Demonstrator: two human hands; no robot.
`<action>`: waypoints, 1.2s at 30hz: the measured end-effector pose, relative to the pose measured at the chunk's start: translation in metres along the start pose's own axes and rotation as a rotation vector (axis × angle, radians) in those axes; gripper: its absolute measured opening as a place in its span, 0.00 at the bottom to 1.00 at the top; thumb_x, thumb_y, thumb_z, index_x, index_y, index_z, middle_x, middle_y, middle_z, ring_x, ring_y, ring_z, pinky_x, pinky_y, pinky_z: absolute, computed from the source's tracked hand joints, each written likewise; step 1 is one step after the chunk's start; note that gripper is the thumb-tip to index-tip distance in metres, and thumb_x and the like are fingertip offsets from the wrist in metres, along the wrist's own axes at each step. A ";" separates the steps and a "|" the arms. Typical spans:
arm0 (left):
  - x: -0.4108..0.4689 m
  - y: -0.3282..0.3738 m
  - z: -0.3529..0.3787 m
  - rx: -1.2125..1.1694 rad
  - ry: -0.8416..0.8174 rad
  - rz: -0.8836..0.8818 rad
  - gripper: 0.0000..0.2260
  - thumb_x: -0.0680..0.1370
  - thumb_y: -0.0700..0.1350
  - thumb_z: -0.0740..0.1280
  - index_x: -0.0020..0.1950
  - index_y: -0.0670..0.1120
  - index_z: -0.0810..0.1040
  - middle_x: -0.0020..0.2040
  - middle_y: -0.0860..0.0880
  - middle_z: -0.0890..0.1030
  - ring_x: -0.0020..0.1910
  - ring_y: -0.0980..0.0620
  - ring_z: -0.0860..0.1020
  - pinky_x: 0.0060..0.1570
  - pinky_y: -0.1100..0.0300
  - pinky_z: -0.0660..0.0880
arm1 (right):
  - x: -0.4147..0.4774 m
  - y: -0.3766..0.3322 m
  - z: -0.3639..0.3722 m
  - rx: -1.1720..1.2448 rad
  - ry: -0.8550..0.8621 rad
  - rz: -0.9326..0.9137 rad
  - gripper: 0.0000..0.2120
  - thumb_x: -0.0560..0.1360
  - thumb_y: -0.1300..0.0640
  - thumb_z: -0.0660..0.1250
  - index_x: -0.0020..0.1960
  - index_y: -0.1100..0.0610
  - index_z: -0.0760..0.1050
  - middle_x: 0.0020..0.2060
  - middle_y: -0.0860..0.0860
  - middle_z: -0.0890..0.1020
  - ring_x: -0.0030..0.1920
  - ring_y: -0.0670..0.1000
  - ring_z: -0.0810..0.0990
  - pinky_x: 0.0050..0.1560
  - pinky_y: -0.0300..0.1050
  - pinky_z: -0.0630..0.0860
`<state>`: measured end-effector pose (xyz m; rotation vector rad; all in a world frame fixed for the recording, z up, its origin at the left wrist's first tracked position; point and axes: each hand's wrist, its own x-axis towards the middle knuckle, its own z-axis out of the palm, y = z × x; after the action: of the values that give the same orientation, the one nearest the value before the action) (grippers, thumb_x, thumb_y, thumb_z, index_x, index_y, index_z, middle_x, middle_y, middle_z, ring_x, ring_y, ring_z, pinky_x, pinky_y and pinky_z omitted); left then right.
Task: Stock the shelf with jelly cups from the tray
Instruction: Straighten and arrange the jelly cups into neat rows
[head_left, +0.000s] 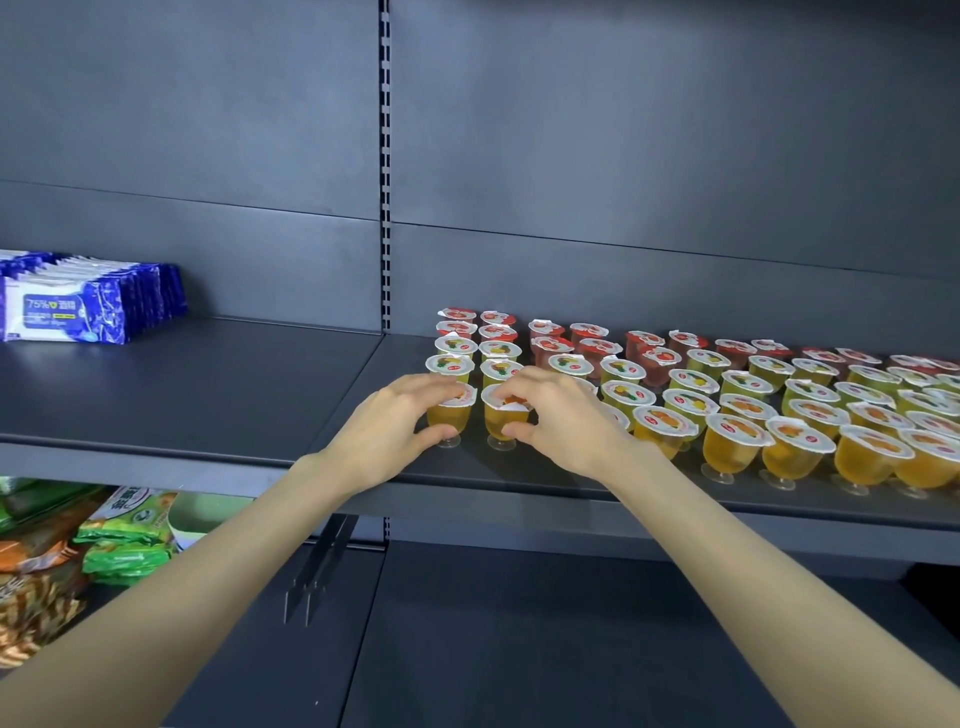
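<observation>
Several rows of jelly cups stand on the dark grey shelf, red ones at the back, yellow and orange ones toward the front. My left hand grips an orange jelly cup at the front of the leftmost column, thumb low on its side and fingers on its lid. Beside it my right hand holds a second orange jelly cup the same way. Both cups stand upright on the shelf. No tray is in view.
A stack of blue wet-wipe packs lies at the shelf's far left. A slotted upright divides the back panel. Below left, green and orange snack bags fill a lower shelf. Bare shelf stretches between wipes and cups.
</observation>
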<state>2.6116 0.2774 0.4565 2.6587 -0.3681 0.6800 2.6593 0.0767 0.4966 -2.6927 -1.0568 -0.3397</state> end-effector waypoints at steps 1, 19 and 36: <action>0.000 0.000 0.000 0.005 -0.004 -0.003 0.22 0.76 0.47 0.69 0.69 0.51 0.71 0.69 0.51 0.72 0.69 0.51 0.68 0.66 0.51 0.69 | 0.000 0.000 0.000 -0.004 0.001 0.002 0.19 0.75 0.56 0.69 0.65 0.51 0.73 0.67 0.50 0.72 0.64 0.52 0.73 0.61 0.49 0.75; 0.004 0.022 -0.017 0.137 -0.153 -0.069 0.24 0.76 0.50 0.68 0.71 0.48 0.68 0.73 0.49 0.65 0.72 0.48 0.62 0.69 0.50 0.62 | -0.003 -0.001 -0.013 -0.002 -0.073 -0.052 0.23 0.75 0.57 0.69 0.68 0.51 0.70 0.67 0.51 0.72 0.66 0.52 0.68 0.59 0.49 0.74; 0.059 0.104 -0.061 0.259 -0.103 -0.099 0.19 0.78 0.51 0.65 0.66 0.46 0.73 0.65 0.45 0.75 0.63 0.45 0.72 0.60 0.51 0.71 | -0.019 0.056 -0.105 -0.110 0.015 -0.037 0.17 0.76 0.54 0.67 0.64 0.55 0.74 0.62 0.54 0.73 0.61 0.55 0.73 0.58 0.48 0.73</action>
<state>2.6022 0.1999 0.5659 2.9424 -0.1835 0.5967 2.6706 -0.0057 0.5831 -2.7647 -1.1158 -0.4370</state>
